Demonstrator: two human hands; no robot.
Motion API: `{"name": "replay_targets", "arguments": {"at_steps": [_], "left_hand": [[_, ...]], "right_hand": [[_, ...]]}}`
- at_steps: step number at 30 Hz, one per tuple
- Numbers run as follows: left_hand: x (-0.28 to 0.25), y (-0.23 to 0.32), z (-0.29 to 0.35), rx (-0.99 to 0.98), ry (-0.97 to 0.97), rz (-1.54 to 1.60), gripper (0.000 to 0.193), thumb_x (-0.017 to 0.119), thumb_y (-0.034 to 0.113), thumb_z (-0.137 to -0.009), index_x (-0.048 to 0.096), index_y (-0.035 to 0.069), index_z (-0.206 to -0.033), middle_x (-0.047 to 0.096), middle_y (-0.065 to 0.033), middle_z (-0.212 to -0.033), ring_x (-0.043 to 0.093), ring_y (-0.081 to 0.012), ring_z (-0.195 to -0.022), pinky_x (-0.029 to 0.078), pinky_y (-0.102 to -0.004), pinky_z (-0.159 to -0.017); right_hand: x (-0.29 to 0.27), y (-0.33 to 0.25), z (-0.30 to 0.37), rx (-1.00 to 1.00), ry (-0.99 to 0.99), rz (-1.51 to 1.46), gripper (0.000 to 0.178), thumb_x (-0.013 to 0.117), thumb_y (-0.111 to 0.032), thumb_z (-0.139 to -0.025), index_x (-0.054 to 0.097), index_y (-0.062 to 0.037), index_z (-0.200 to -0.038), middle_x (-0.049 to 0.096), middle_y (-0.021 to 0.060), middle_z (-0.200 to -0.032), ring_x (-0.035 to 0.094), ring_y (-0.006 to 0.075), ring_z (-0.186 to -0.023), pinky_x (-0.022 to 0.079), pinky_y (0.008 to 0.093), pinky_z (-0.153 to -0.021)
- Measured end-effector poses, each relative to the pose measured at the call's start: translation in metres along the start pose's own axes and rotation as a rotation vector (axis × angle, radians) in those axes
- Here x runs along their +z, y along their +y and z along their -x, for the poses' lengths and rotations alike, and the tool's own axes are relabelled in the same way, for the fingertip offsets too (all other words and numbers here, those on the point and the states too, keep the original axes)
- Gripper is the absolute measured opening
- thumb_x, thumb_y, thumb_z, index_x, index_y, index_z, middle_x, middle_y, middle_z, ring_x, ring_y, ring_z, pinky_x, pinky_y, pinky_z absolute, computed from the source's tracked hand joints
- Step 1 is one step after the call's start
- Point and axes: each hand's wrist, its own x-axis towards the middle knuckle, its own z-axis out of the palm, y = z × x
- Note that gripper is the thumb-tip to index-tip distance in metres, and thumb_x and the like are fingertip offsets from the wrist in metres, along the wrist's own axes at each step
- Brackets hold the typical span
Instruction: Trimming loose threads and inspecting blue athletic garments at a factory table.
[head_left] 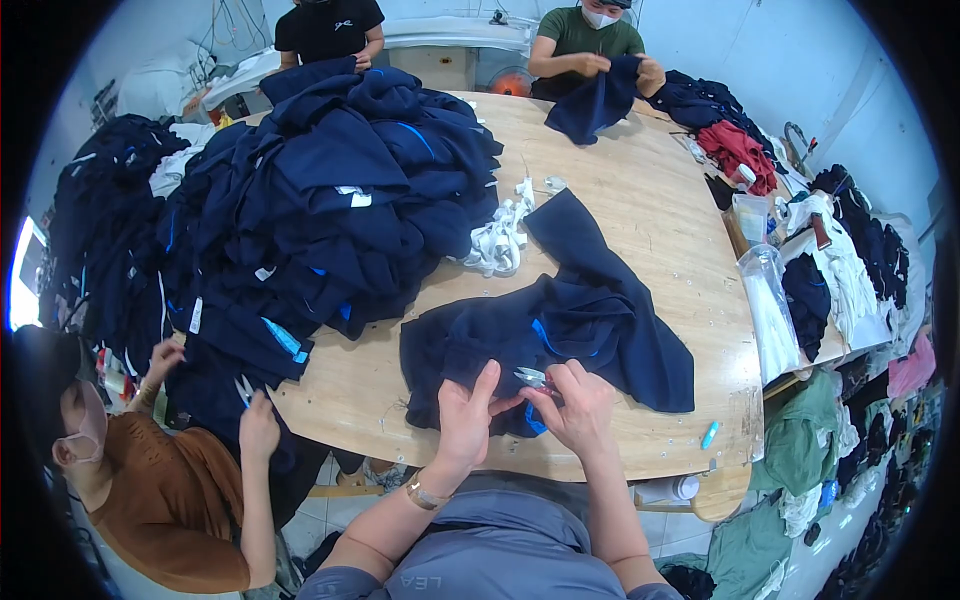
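A navy garment (480,330) with bright blue trim lies spread on the wooden table in front of me, one long part reaching away to the far side. My left hand (466,414) grips its near edge, thumb pointing up and fingers partly hidden. In my right hand (575,408) is a pair of thread snips (532,377), with silvery blades pointing left toward my left thumb. The blades are just above the cloth; whether a thread is between them is too small to tell.
A large pile of navy garments (300,180) covers the table's left side. White tape (497,240) lies beyond my garment, and a turquoise marker (710,435) to the right. A co-worker at left holds snips (244,390); another across the table handles navy cloth (597,100).
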Motion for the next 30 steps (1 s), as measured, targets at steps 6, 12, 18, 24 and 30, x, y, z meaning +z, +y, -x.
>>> {"name": "replay_targets", "arguments": {"at_steps": [6, 12, 18, 24, 30], "left_hand": [[0.0, 0.003, -0.001, -0.072, -0.052, 0.073, 0.026, 0.051, 0.017, -0.092, 0.049, 0.003, -0.113, 0.059, -0.0084, -0.104, 0.061, -0.017, -0.091, 0.055, -0.0326, -0.073], [0.001, 0.003, -0.001, -0.122, -0.083, 0.177, 0.019, 0.049, 0.017, -0.093, 0.052, 0.002, -0.105, 0.06, -0.008, -0.1, 0.061, -0.0176, -0.091, 0.054, -0.0347, -0.075], [-0.011, -0.007, -0.002, -0.036, -0.084, 0.149, 0.022, 0.05, 0.014, -0.092, 0.058, 0.002, -0.075, 0.064, -0.0097, -0.084, 0.064, -0.0154, -0.078, 0.053, -0.0321, -0.071], [-0.004, 0.008, -0.005, -0.142, -0.104, 0.208, 0.024, 0.049, 0.016, -0.092, 0.06, -0.002, -0.082, 0.065, -0.0112, -0.085, 0.064, -0.0169, -0.079, 0.051, -0.0392, -0.086], [-0.014, 0.004, -0.009, -0.117, -0.128, 0.259, 0.026, 0.045, 0.018, -0.095, 0.059, -0.004, -0.097, 0.064, -0.0121, -0.097, 0.062, -0.019, -0.091, 0.05, -0.0402, -0.088]], "right_hand": [[0.007, 0.007, 0.004, -0.002, 0.078, -0.099, 0.028, 0.069, -0.031, -0.076, 0.054, -0.0081, -0.074, 0.046, 0.0045, -0.059, 0.044, 0.0176, -0.044, 0.035, 0.029, -0.043], [0.004, -0.011, 0.004, 0.442, 0.027, -0.813, 0.018, 0.067, -0.006, -0.077, 0.049, -0.0052, -0.081, 0.039, -0.0072, -0.06, 0.031, -0.0001, -0.051, 0.025, 0.0171, -0.045], [0.013, -0.034, -0.006, 0.346, 0.034, -0.604, 0.012, 0.064, -0.003, -0.077, 0.053, -0.0027, -0.078, 0.047, 0.002, -0.056, 0.043, 0.0079, -0.048, 0.034, 0.0222, -0.044], [0.001, -0.037, 0.014, 0.026, -0.243, -0.678, 0.012, 0.065, -0.003, -0.071, 0.059, -0.0042, -0.082, 0.053, 0.0073, -0.057, 0.054, 0.0169, -0.048, 0.041, 0.0271, -0.045], [-0.01, -0.033, 0.02, -0.055, -0.149, -0.73, 0.015, 0.071, -0.009, -0.067, 0.061, -0.0029, -0.076, 0.052, 0.0044, -0.054, 0.051, 0.0143, -0.046, 0.038, 0.0263, -0.044]]}}
